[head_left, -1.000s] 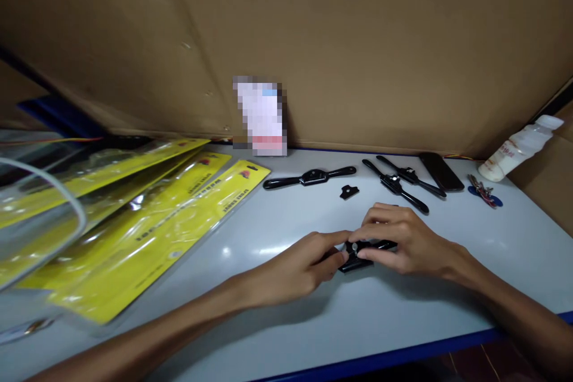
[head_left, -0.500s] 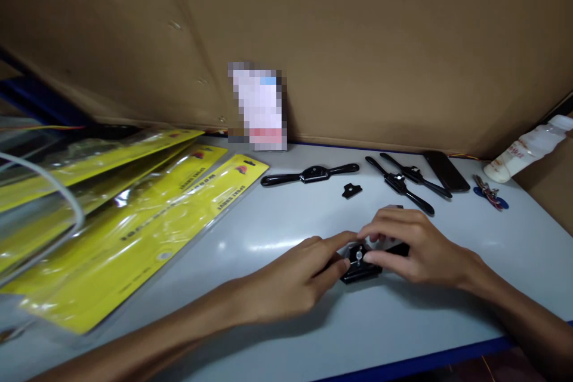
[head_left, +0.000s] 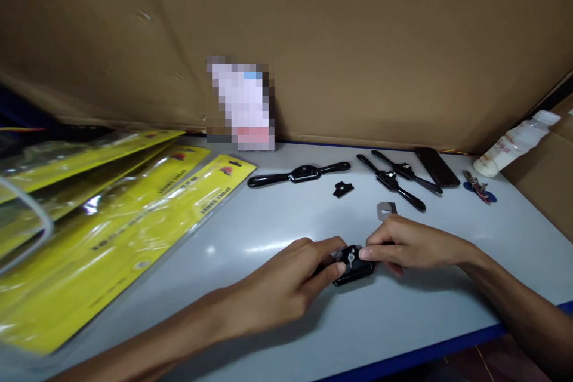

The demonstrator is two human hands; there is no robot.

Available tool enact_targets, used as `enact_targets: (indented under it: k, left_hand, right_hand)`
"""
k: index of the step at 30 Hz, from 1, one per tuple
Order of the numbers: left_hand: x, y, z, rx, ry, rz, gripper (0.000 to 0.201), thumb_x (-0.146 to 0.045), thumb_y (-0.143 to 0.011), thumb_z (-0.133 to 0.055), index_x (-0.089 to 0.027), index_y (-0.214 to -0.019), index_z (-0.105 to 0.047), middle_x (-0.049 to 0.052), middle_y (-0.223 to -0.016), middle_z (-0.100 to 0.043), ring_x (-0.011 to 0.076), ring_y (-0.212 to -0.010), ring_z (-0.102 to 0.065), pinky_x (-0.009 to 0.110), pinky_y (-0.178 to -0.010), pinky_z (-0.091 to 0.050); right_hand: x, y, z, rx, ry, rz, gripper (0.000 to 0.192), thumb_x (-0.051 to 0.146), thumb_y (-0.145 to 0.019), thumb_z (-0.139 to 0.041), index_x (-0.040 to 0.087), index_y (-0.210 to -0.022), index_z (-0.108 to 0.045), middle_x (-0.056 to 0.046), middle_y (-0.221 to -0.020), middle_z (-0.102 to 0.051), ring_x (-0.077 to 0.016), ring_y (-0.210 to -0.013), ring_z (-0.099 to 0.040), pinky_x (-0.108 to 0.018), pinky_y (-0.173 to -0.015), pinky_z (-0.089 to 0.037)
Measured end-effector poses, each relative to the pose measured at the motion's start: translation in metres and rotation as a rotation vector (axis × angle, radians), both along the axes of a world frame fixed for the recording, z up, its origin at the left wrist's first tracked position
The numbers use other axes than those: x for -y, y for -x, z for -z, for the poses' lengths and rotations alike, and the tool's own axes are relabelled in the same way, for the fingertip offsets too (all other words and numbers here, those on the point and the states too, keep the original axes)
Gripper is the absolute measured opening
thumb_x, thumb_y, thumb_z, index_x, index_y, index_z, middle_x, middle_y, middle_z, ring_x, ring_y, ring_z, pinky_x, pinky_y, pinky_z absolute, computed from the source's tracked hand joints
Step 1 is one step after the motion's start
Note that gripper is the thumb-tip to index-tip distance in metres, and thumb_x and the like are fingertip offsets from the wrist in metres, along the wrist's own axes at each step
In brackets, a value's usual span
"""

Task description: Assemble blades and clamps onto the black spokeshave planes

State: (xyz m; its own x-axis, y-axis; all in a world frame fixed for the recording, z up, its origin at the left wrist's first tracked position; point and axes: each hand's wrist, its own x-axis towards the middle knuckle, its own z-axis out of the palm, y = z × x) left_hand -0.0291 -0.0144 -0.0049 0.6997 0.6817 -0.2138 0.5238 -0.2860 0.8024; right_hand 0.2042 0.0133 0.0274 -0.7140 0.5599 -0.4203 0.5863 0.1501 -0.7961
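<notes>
Both hands are closed on one black spokeshave (head_left: 353, 273) near the front of the table. My left hand (head_left: 298, 277) pinches its left side, thumb on the body. My right hand (head_left: 405, 245) grips the right side, with the thumb beside a silvery screw (head_left: 351, 258) at the middle. The fingers hide both handles. Just beyond my right hand lies a flat grey blade (head_left: 385, 210) with a slot. Farther back rests a small black cap plate (head_left: 343, 189). Another spokeshave body (head_left: 304, 173) lies behind it, and two more spokeshaves (head_left: 390, 181) lie side by side to its right.
Yellow packaging cards in clear plastic (head_left: 179, 221) are piled on the left, with a white cable (head_left: 45, 215) across them. A dark phone (head_left: 437, 167), a small bundle with blue discs (head_left: 478, 187) and a leaning bottle (head_left: 514, 143) are at right. A cardboard wall (head_left: 340, 42) stands behind.
My right hand has shifted down around the spokeshave's right side, its index finger no longer raised over the top. The grey blade is now more exposed. The whole view has shifted slightly.
</notes>
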Motion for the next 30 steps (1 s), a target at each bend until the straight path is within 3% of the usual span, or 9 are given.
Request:
enact_targets:
  k: [6, 16, 25, 30]
  left_hand:
    - [0.0009, 0.0009, 0.0011, 0.038, 0.017, 0.013, 0.032, -0.040, -0.100, -0.034, -0.021, -0.077, -0.047, -0.006, -0.062, -0.035, 0.0118, -0.057, -0.030, 0.026, -0.053, -0.025]
    - [0.0011, 0.0010, -0.0001, 0.049, -0.021, 0.023, 0.034, -0.038, -0.102, -0.031, -0.020, -0.079, -0.049, -0.006, -0.061, -0.038, 0.0115, -0.057, -0.032, 0.026, -0.055, -0.026]
    - [-0.0043, 0.0021, 0.0056, 0.156, 0.114, 0.005, 0.032, -0.039, -0.100, -0.036, -0.021, -0.076, -0.044, -0.006, -0.062, -0.040, 0.0103, -0.057, -0.034, 0.024, -0.054, -0.030]
    - [-0.0042, 0.0021, 0.0060, 0.134, 0.106, 0.004, 0.031, -0.040, -0.099, -0.037, -0.021, -0.076, -0.044, -0.006, -0.061, -0.038, 0.0107, -0.057, -0.032, 0.024, -0.053, -0.028]
  right_hand:
    - [0.0010, 0.0010, 0.0006, -0.039, -0.028, 0.016, 0.051, 0.056, -0.095, -0.054, 0.014, -0.068, -0.063, 0.007, -0.048, -0.040, -0.0064, -0.045, -0.033, -0.022, -0.045, -0.023]
    - [0.0012, -0.0001, 0.0054, 0.003, -0.097, 0.003, 0.043, 0.049, -0.095, -0.057, 0.016, -0.067, -0.060, 0.006, -0.055, -0.040, -0.0075, -0.052, -0.033, -0.024, -0.048, -0.024]
    - [0.0061, 0.0025, 0.0013, 0.050, -0.197, 0.025, 0.044, 0.040, -0.097, -0.053, 0.018, -0.060, -0.042, 0.007, -0.056, -0.027, -0.0072, -0.052, -0.025, -0.024, -0.048, -0.020]
    - [0.0041, 0.0026, 0.0032, 0.017, -0.166, 0.038, 0.046, 0.046, -0.096, -0.054, 0.018, -0.060, -0.046, 0.007, -0.055, -0.031, -0.0073, -0.051, -0.028, -0.024, -0.048, -0.022]
